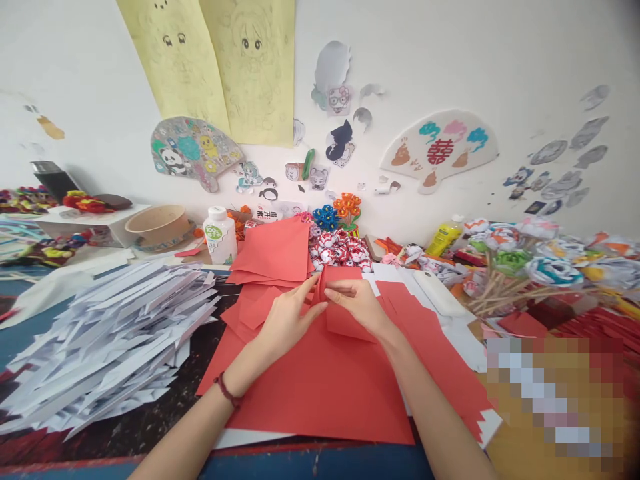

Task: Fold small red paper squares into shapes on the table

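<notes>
Between my hands a small folded piece of red paper (321, 285) stands on edge. My left hand (286, 319) closes on its left side with thumb and fingers, and a dark red braided bracelet circles that wrist. From the right, my right hand (361, 305) pinches the same paper with thumb and forefinger. Under both hands lies a large red sheet (320, 393). Several smaller red squares (275, 250) are stacked just beyond my left hand, and more red sheets (425, 333) spread out to the right.
A heap of folded white paper strips (115, 340) covers the left side. Behind stand a white bottle (219, 237), a round tan container (157, 225) and red-and-white paper pieces (337, 250). Paper flowers on sticks (555, 270) and a yellow bottle (445, 237) lie at right.
</notes>
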The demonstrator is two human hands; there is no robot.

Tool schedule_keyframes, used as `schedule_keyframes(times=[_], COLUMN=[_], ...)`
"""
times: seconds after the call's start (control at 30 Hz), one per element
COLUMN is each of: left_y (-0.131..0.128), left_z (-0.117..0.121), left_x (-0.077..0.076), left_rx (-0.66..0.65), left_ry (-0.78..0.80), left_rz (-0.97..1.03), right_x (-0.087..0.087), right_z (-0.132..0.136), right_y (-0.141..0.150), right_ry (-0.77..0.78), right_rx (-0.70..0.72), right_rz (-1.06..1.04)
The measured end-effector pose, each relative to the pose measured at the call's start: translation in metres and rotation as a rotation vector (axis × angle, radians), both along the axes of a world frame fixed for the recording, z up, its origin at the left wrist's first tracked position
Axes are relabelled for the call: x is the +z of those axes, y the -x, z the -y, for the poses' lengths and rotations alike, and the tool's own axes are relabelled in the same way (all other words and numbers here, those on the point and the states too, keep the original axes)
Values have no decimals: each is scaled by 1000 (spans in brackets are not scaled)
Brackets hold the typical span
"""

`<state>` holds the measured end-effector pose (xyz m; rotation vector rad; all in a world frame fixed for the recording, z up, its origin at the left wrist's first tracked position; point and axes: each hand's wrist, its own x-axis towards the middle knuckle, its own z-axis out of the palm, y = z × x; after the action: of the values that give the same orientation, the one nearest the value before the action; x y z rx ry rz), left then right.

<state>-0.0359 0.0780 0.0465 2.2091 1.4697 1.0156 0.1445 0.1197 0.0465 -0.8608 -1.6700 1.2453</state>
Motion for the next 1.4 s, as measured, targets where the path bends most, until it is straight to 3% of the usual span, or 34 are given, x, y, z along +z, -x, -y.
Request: schedule_keyframes(times=[0.2,0.33,0.43,0.53,0.63,0.77,1.0,1.13,1.4], left_y=[1,9,12,9,3,-2,2,2,5], left_z=[-3,-11,-14,-10,-4,-1,-6,-5,-8], left_x=[0,0,1,1,1,0,0,4,8], left_rx=[65,173,140,167,221,167,26,-79,-13], left_ry=[34,38,133,106,-1,-21,144,314,185], left_rz=[91,356,538,445,224,142,412,561,437], right_x=[-2,-4,-7,-6,-3,-4,-1,2,5], right_z=[0,-6,-13,-13,-7,-2,2,2,3], right_y=[0,-8,-15,-15,-6,1,-5,-3,-2], right_ry=[-79,-7,69,129,72,28,89,2,-61], right_rx=[-77,-81,-177,-256,-231,-292,-89,-110,33], right_rz=[97,52,68,52,-14,-34,-9,41,149])
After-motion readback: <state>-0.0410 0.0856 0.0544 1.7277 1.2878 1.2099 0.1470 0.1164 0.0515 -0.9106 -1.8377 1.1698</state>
